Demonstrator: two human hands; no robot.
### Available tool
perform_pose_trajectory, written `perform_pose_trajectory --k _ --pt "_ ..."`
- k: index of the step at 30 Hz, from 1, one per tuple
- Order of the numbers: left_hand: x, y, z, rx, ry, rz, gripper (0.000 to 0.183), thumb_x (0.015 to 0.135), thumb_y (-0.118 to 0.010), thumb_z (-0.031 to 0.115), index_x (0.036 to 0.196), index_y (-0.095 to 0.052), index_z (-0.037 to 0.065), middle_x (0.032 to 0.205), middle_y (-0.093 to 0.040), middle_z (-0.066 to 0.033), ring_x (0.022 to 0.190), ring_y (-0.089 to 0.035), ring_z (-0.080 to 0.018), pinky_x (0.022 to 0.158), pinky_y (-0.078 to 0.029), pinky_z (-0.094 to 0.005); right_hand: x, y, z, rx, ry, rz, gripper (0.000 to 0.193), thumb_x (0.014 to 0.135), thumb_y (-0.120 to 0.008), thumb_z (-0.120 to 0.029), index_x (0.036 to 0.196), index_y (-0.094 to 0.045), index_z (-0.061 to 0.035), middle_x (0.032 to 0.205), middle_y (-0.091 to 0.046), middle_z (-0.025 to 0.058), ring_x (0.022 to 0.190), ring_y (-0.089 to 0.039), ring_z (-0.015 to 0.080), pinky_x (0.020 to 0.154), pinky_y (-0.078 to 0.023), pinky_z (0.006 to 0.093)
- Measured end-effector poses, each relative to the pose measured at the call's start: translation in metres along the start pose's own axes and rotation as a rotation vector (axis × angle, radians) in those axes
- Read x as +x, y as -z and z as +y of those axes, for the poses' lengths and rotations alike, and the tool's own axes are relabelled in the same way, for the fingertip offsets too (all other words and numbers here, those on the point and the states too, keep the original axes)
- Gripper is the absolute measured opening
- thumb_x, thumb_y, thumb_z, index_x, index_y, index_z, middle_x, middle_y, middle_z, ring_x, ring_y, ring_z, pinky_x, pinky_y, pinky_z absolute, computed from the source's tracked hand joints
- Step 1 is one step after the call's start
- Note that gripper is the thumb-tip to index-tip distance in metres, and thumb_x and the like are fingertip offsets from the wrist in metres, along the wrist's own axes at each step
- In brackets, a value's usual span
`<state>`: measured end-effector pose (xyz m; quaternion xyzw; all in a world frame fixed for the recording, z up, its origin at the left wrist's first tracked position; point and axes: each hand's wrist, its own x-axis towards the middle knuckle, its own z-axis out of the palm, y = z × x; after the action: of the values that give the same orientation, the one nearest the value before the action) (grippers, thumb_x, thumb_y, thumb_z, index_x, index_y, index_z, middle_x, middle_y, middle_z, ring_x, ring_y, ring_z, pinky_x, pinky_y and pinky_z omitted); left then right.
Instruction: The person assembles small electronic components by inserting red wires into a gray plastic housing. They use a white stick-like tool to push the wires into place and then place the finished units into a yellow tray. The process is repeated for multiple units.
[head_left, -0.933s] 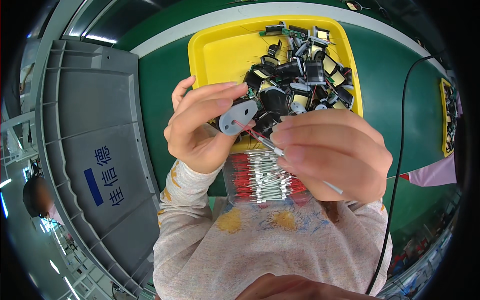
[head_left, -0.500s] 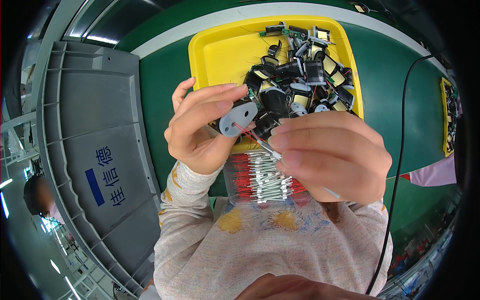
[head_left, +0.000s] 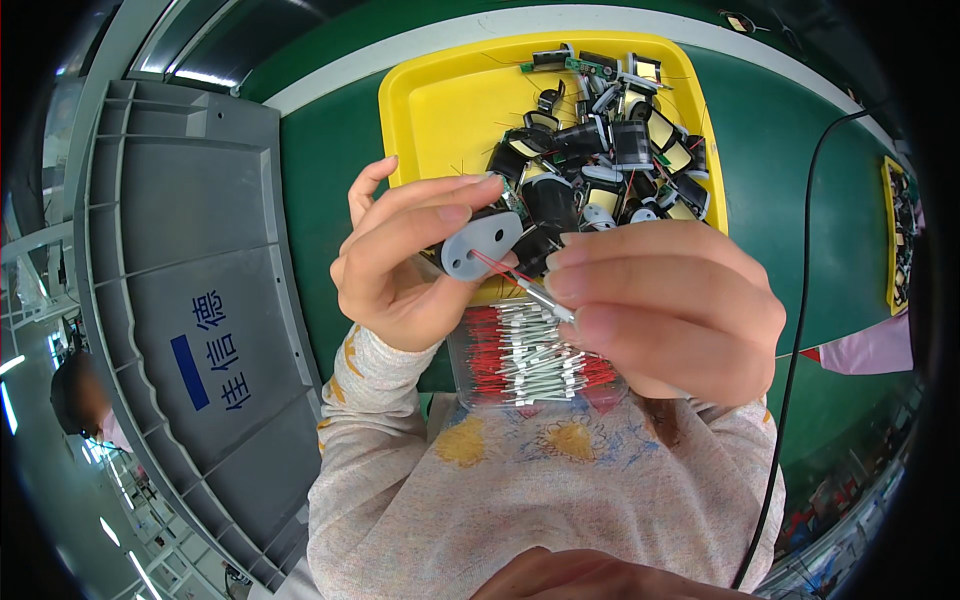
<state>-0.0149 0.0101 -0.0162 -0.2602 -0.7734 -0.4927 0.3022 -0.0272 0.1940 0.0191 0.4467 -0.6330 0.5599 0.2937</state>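
Note:
Between the fingers and thumb of my left hand is a small black component with a grey oval end cap, its holed face turned toward me. Thin red wires run out of one hole in the cap. They lead to a slim white-and-silver wire terminal, which my right hand pinches between thumb and fingertips. Both hands are raised over the near edge of a yellow tray. Below them, a clear box holds many short red-and-white leads. My fingers hide part of the component's black body.
Similar black components with circuit boards and wires are heaped in the tray's right side. A large grey crate stands at left. A black cable hangs down the right. Another yellow tray and a pink sleeve are at far right.
The component and the terminal have shifted slightly to the right, and the cap is tilted a little differently. Both hands keep their hold.

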Motion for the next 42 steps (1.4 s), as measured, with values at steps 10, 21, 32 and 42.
perform_pose_trajectory --k 10,21,32,42 --pt "0.000 -0.001 0.001 -0.013 0.011 0.022 0.040 0.063 -0.076 0.007 0.094 -0.052 0.007 0.085 -0.067 -0.0121 0.086 -0.064 -0.0229 0.090 -0.033 -0.0414 0.001 0.010 0.003 0.109 -0.148 -0.073 0.029 0.057 -0.071 0.007 0.081 -0.056 0.0048 0.074 -0.062 0.0199 0.066 -0.064 0.0284 0.055 -0.052 0.0314" --pt "0.000 0.001 0.001 0.015 0.009 0.019 0.037 0.064 -0.074 0.005 0.094 -0.053 0.007 0.086 -0.067 -0.0133 0.086 -0.064 -0.0234 0.090 -0.032 -0.0420 0.004 0.011 0.001 0.035 -0.145 -0.078 0.027 0.057 -0.072 0.005 0.080 -0.058 0.0049 0.073 -0.063 0.0180 0.065 -0.064 0.0272 0.057 -0.052 0.0319" --pt "0.002 0.001 0.001 0.080 -0.005 0.031 0.032 0.064 -0.072 0.004 0.091 -0.054 0.006 0.084 -0.068 -0.0124 0.084 -0.065 -0.0216 0.090 -0.033 -0.0408 0.002 0.012 0.002 0.003 -0.132 -0.071 0.028 0.056 -0.071 0.007 0.080 -0.059 0.0049 0.073 -0.063 0.0169 0.067 -0.064 0.0272 0.056 -0.052 0.0315" --pt "0.002 0.002 0.002 0.076 0.013 -0.006 0.033 0.064 -0.072 0.005 0.092 -0.055 0.005 0.084 -0.067 -0.0121 0.084 -0.065 -0.0216 0.090 -0.033 -0.0407 0.000 0.013 -0.005 -0.041 -0.129 -0.121 0.034 0.056 -0.072 0.007 0.086 -0.058 0.0036 0.080 -0.062 0.0165 0.069 -0.064 0.0282 0.055 -0.052 0.0310"
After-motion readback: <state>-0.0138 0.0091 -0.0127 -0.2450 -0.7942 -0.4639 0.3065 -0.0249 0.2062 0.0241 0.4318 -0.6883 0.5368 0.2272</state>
